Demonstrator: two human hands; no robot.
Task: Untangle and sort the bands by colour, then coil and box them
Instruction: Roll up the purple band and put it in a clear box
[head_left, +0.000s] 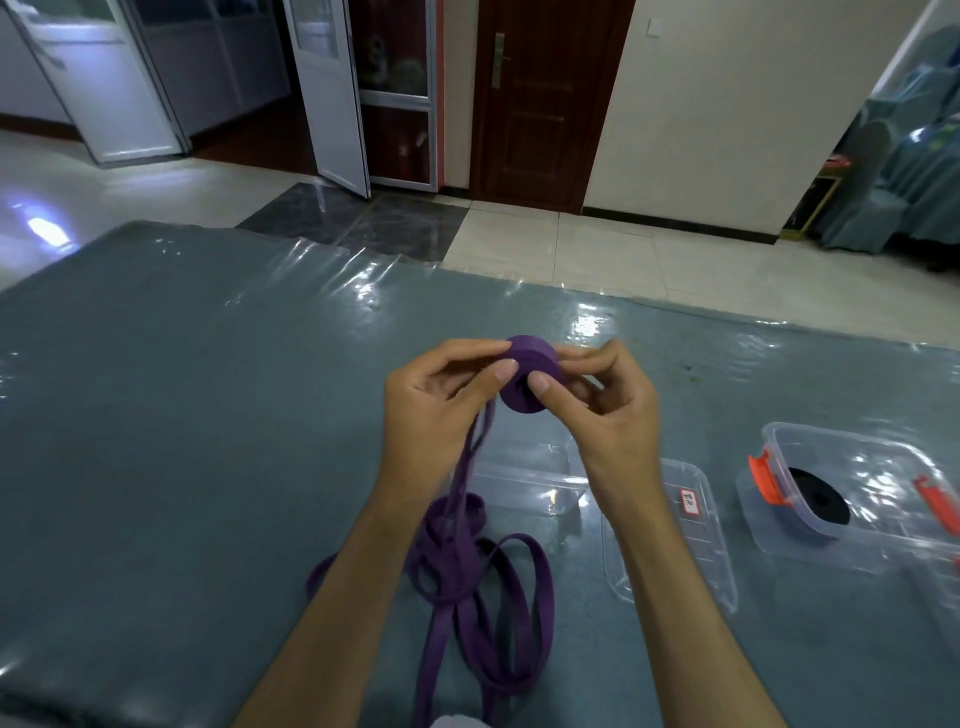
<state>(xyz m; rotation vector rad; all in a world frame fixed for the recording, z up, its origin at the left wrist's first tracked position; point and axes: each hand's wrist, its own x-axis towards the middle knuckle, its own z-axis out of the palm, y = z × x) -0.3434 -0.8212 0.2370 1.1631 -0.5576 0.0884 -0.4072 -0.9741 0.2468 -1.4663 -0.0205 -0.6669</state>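
Observation:
A purple band is partly wound into a tight coil (530, 364) that I hold up above the table. My left hand (436, 400) pinches the coil's left side with thumb and fingers. My right hand (602, 400) pinches its right side, thumb on the coil's face. The band's loose part (467, 571) hangs from the coil and lies in tangled loops on the table near my forearms. A coiled black band (821, 499) lies inside a clear plastic box (779, 540) with orange clips at the right.
A clear lid (717, 566) with a small label lies under my right forearm, and another clear container (524, 483) sits beside it. The table (182, 415) wears a grey cloth under shiny plastic film. Its far edge runs across the view.

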